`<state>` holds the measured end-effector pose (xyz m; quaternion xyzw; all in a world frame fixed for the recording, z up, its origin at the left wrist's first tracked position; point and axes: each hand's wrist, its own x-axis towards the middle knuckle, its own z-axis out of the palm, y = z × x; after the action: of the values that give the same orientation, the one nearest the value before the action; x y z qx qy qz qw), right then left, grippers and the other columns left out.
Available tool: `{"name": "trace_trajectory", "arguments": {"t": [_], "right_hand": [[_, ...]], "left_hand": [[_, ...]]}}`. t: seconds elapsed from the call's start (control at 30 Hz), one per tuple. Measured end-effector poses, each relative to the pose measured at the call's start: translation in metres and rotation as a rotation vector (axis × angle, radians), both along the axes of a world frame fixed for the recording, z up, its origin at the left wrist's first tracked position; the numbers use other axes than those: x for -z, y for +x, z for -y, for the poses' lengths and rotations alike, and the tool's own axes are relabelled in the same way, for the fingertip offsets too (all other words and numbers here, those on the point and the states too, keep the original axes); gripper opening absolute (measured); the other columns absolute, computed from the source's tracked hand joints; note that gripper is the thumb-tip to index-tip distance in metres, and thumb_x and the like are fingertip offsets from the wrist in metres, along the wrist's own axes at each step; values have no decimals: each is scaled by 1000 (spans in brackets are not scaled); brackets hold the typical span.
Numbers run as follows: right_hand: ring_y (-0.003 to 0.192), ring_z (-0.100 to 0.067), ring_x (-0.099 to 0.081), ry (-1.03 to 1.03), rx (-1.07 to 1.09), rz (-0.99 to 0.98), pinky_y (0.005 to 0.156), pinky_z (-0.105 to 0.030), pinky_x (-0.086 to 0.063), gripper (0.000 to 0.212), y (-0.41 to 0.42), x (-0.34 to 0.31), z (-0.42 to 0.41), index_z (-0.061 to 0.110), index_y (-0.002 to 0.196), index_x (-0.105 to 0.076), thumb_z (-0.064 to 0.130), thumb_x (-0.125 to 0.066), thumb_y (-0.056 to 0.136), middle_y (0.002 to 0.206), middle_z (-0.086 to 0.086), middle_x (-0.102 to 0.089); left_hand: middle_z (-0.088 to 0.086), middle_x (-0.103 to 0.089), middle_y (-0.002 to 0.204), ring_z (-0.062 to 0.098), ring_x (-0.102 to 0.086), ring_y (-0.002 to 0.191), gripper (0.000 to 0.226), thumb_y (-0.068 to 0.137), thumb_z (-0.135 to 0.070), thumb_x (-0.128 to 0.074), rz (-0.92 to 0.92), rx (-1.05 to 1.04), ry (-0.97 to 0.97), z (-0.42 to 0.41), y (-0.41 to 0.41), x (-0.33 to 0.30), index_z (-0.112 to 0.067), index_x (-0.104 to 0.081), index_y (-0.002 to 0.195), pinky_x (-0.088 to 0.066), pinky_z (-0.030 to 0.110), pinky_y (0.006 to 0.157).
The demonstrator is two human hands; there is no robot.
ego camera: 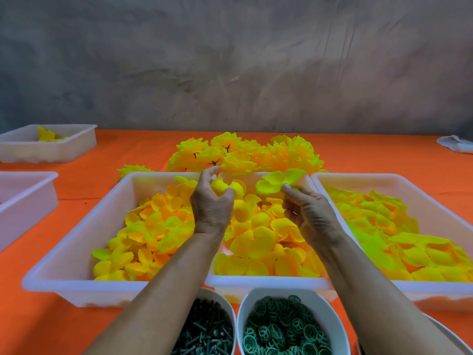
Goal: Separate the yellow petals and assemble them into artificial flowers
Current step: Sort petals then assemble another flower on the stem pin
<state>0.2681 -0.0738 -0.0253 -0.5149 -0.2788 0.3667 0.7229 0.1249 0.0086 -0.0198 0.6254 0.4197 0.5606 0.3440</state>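
Note:
My left hand (211,203) is raised over the middle trays and holds a small bunch of yellow petals (220,187) between curled fingers and thumb. My right hand (311,212) pinches a spread yellow-green petal piece (277,181) at its centre with the fingertips. Below both hands, a white tray (76,254) is heaped with loose yellow-orange petals (156,226), and the adjoining tray (268,281) holds more petals (256,242). A pile of assembled yellow flowers (243,153) lies on the orange cloth behind the trays.
A third white tray (435,198) on the right holds larger yellow petals. Two white bowls at the near edge hold dark green stems (204,331) and green rings (284,329). More white trays (48,147) stand at the left, one with a yellow flower. White cloth (455,144) lies far right.

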Motion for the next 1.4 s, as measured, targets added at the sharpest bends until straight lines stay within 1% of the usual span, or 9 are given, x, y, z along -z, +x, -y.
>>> {"name": "trace_trajectory", "arguments": {"t": [0.2,0.33,0.5,0.73,0.93,1.07,1.2,1.3,1.4], "right_hand": [[74,-12,-53,-91,26,84,65,-29,-37,36,-3,-2,2,9,104,-63,26,-73,73,77,1,-61],[63,-11,-50,-59,-62,134,64,-28,-37,16,-6,-4,3,19,58,-69,26,-70,73,56,9,-60],[54,-9,-54,-22,-74,65,60,-28,-40,27,-5,-5,2,19,59,-62,27,-63,84,54,8,-59],[52,-9,-57,87,-171,40,49,-20,-44,17,-5,-5,4,14,82,-65,26,-67,69,64,0,-63],[51,-8,-55,11,-176,85,54,-23,-42,2,-3,0,1,15,78,-67,15,-66,77,60,3,-62],[54,-10,-54,-64,-124,99,54,-24,-41,9,-1,2,-1,13,73,-67,15,-67,81,64,-1,-61],[70,-23,-53,-113,-113,115,63,-30,-43,9,-2,3,0,11,77,-64,18,-70,78,76,-12,-58],[79,-26,-52,-136,-140,136,71,-36,-41,13,-6,0,2,11,77,-63,19,-72,74,82,-14,-57],[64,-20,-53,-138,-155,148,63,-30,-43,19,-7,-1,3,16,65,-60,28,-75,61,64,-4,-55]], "left_hand": [[12,-63,123,31,-59,103,27,83,-5,-55,-288,-6,-24,-1,1,3,-9,-64,108,-40,28,80],[16,-64,119,31,-59,103,24,86,-10,-52,-433,42,-38,1,2,5,-12,-68,105,-43,30,79],[13,-60,123,24,-57,110,36,87,1,-50,-346,198,5,4,2,2,-8,-58,121,-43,26,89],[11,-56,124,26,-54,114,34,91,0,-52,-306,252,-56,2,2,7,-9,-51,124,-47,41,96],[11,-38,147,21,-30,140,47,85,2,-61,-444,186,73,-3,3,11,-9,-55,130,-24,25,110],[16,-50,138,27,-45,130,36,83,0,-65,-436,101,2,-7,2,12,-10,-64,118,-41,39,104],[15,-63,122,25,-59,111,34,80,-1,-68,-395,31,-18,-9,3,13,-10,-66,113,-50,35,91],[12,-68,101,24,-64,90,27,80,4,-64,-248,28,-24,-9,2,11,-6,-67,104,-54,33,77],[7,-65,87,24,-64,82,23,82,10,-58,-23,106,-27,-8,1,9,-7,-64,96,-56,35,71]]}}
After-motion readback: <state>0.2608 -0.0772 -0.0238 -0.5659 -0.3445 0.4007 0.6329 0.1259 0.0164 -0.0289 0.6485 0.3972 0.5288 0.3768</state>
